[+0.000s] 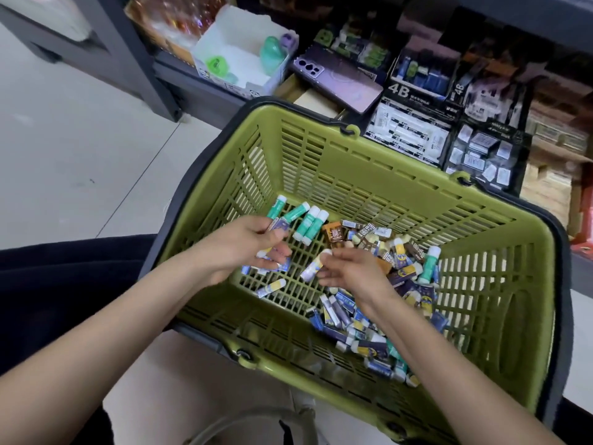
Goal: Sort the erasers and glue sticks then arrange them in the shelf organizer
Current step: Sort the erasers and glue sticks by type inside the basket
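In the head view our left grip point(239, 247) clutches a crowded bunch of small pieces point(277, 266) and our right grip point(354, 271) pinches a white glue stick point(313, 268) over the basket point(369, 187), so any could slip back into the mixed pile point(394, 284).

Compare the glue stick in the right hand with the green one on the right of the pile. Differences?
Colour: the held glue stick is white with yellow-blue print; the green glue stick has a teal body. State: the right hand pinches the held one; the green one lies loose on the pile. Girth: the green one looks thicker. Both are white-capped cylinders inside the basket.
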A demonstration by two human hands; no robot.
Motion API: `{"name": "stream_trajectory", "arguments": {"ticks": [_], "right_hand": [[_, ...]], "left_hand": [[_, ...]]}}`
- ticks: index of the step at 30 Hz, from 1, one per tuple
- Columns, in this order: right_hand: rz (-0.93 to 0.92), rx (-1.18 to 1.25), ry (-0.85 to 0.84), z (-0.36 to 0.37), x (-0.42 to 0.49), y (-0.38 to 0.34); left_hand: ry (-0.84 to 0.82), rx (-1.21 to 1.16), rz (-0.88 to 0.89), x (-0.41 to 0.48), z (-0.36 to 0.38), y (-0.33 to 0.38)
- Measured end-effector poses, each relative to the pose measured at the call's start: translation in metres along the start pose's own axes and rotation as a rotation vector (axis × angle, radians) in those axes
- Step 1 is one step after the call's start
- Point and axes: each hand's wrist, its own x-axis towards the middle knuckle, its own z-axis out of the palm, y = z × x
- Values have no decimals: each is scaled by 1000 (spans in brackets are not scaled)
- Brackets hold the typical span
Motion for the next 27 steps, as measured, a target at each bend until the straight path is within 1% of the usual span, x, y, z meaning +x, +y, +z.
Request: {"name": "stream_trajectory", "arguments": {"ticks": [2, 5, 7, 9, 12, 14, 15, 16, 17, 19, 20, 21, 22, 24, 26, 27], "right_hand": [[93, -132, -11, 8, 11, 19], [128, -303, -50, 27, 32, 46], [175, -372, -34, 36, 45, 59], [190, -439, -7, 39, 54, 69], [109, -625, -13, 40, 54, 75], [-7, -793, -1, 38, 48, 70], [-63, -807, 16, 36, 43, 64], [-96, -727, 23, 33, 36, 56], [-98, -558, 16, 30, 28, 45], [-54, -130, -76, 23, 11, 21], [-51, 5, -127, 20, 2, 9], [-81, 36, -168, 19, -5, -1], [-129, 4, -196, 21, -12, -9], [-206, -76, -194, 25, -17, -15], [-211, -71, -170, 24, -10, -15], [-186, -70, -160, 21, -5, -13]], "left_hand": [[5, 30, 63, -11, -13, 4], [33, 127, 164, -16, -20, 10], [36, 229, 223, -16, -21, 14], [31, 287, 234, -15, -22, 13], [61, 284, 195, -13, -22, 8], [92, 219, 157, -10, -19, 3], [94, 202, 136, -8, -17, 0], [82, 200, 113, -6, -16, -2], [60, 208, 95, -4, -14, -4], [14, 225, 71, -2, -11, -8], [-1, 226, 67, 0, -9, -10], [-12, 223, 70, 0, -6, -10], [-23, 217, 75, 1, -3, -10], [-37, 210, 89, 1, 1, -9], [-36, 249, 112, -3, -1, -6], [6, 346, 162, -5, -6, -3]]}}
